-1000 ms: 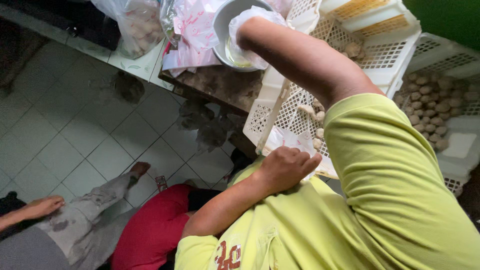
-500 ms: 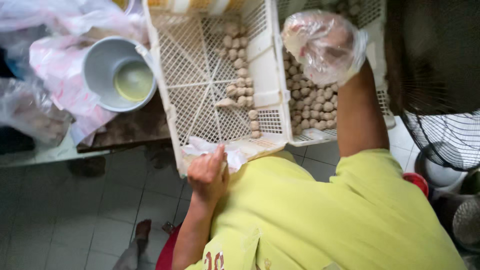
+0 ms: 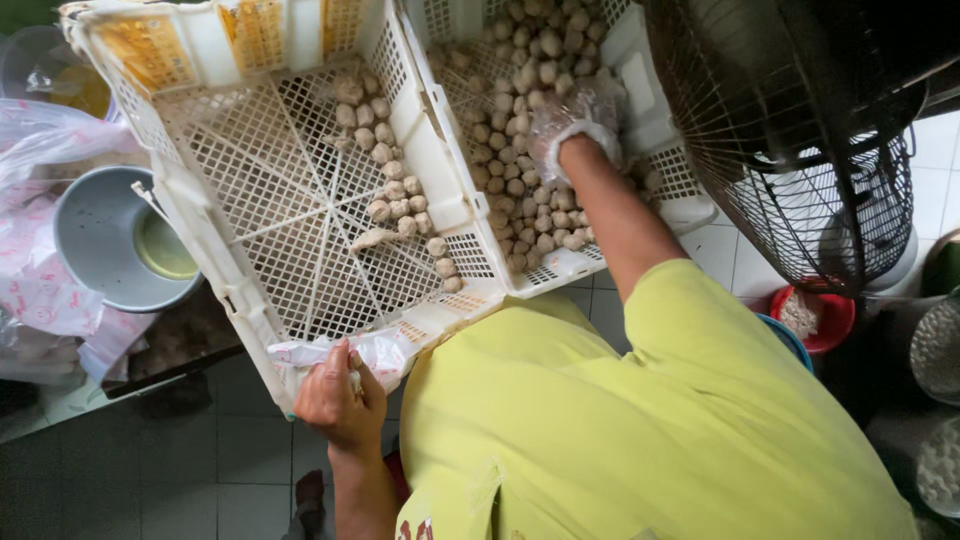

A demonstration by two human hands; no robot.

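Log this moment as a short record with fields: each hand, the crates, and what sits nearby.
left hand: bare, gripping a clear plastic bag at the near rim of the left crate
right hand: covered in clear plastic, down among the balls in the right crate
left crate contents: a sparse line of pale round balls
right crate contents: densely filled with the same balls
nearby left: grey bowl
nearby right: black fan grille, red bowl

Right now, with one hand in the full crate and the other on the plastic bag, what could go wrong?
1. The left crate sits tilted, its corner past the table edge; its meatballs may roll down or it may slip.
2. The left hand pinches only the edge of the bag; it may slip loose.
3. The right hand works close to the fan.
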